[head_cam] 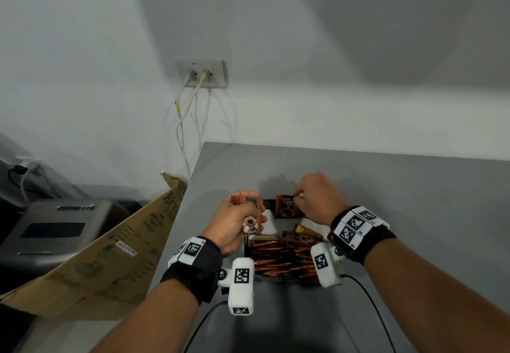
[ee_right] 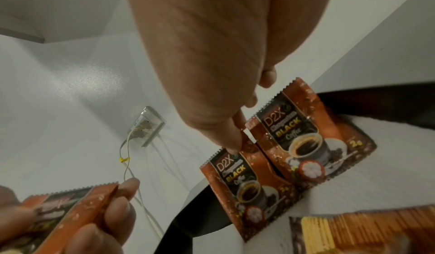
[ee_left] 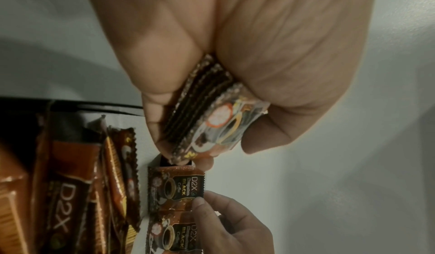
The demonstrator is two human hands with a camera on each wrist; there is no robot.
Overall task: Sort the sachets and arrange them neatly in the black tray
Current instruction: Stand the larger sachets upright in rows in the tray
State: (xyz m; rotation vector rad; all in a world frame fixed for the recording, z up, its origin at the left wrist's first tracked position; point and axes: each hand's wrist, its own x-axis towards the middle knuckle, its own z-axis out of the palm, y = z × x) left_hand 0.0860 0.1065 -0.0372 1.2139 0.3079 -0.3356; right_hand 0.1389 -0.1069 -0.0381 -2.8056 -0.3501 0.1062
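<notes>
Two brown D2X coffee sachets (ee_right: 303,142) stand side by side on white paper at the far end of the black tray (head_cam: 268,203). The right hand (head_cam: 317,198) pinches the top edge of one of them. The left hand (head_cam: 234,220) grips a small stack of sachets (ee_left: 212,120) just beside the tray. Long stick sachets (head_cam: 281,259) fill the tray's near part, on the grey table (head_cam: 414,187). A cardboard box (head_cam: 110,256) leans at the table's left.
</notes>
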